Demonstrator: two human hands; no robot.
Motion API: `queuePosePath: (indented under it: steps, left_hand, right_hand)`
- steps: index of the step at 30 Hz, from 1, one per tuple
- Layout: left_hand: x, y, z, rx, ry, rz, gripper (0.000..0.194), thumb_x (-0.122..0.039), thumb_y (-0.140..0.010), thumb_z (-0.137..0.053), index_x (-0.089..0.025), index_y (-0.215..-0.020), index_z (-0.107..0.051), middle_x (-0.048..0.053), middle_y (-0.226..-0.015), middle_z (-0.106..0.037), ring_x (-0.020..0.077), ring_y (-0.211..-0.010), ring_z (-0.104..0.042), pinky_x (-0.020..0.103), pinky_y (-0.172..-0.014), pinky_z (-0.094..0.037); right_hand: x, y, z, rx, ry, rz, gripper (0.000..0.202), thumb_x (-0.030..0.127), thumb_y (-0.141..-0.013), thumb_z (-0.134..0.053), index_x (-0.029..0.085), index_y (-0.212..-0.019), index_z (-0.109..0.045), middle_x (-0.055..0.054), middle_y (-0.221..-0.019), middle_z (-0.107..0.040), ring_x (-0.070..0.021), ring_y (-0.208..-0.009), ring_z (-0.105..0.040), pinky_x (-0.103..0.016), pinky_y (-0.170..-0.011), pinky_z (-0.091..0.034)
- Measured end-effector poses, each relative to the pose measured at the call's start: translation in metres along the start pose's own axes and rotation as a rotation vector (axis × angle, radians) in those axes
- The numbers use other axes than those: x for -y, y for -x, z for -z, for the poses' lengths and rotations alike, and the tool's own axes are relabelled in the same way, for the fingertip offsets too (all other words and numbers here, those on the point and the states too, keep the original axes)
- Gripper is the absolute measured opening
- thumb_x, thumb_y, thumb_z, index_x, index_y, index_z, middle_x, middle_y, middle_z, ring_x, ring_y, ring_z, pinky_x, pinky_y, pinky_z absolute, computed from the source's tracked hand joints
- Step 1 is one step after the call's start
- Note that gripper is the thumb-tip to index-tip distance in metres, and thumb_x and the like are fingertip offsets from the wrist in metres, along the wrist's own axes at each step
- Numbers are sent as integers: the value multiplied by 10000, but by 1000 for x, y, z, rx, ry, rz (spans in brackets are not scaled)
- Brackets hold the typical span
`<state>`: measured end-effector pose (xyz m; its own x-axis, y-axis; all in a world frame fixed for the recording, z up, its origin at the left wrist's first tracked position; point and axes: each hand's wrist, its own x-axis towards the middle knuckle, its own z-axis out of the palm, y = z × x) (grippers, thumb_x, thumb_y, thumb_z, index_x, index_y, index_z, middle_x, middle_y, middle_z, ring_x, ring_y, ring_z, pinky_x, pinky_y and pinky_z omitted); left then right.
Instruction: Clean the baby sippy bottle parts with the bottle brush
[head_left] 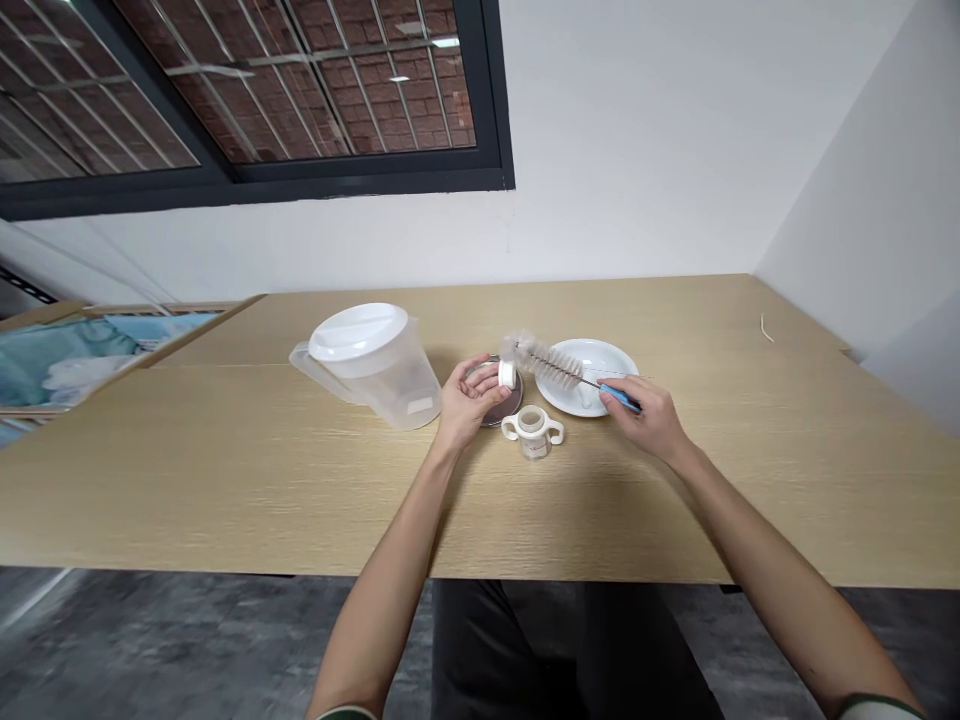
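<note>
My left hand (471, 397) is closed on a small white cap (507, 375), held above a round metal-rimmed bowl (511, 400) that it partly hides. In my right hand (646, 412) is a bottle brush (559, 366), gripped by its blue handle. The brush's pale bristle head points left, its tip close to the cap; whether they touch I cannot tell. A small baby bottle (534, 440) with a white two-handled collar stands upright on the table below the brush. Behind the bristles and my right fingers lies a white plate (600, 352) with something clear on it.
A translucent pitcher (401, 375) with a white lid stands left of my left hand. A bin with blue bags (82, 355) is at the far left. One thin pale strip (765, 328) lies on the wooden table (247, 480) at right, and a wall rises behind.
</note>
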<state>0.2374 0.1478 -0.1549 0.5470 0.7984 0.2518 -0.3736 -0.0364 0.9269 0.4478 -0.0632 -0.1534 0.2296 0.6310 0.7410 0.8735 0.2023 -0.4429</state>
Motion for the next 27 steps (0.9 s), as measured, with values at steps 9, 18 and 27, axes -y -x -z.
queuePosePath:
  steps: [9,18,27]
  left_hand:
    - [1,2,-1,27,-4,-42,641,-278,-602,-948,-208,-1160,-641,114,-1273,-691,239,-1085,-713,381,-1003,-549]
    - [-3,1,-1,-29,-29,-54,603,-321,-604,-950,-174,-1126,-685,125,-1170,-743,257,-1137,-687,410,-1051,-510]
    - [-5,3,-5,-51,56,16,521,-311,-554,-973,-169,-978,-706,83,-1049,-776,210,-994,-725,370,-1009,-518]
  right_hand:
    - [6,-3,4,-73,-7,8,189,299,-965,-592,192,-1071,-706,-57,-860,-722,-155,-696,-631,-300,-636,-491]
    - [0,0,-1,-82,55,31,177,262,-957,-602,191,-1083,-704,-59,-873,-719,-156,-703,-632,-295,-631,-489]
    - [3,1,-1,-36,32,57,186,261,-964,-596,187,-1099,-702,-50,-830,-699,-143,-664,-604,-289,-601,-477]
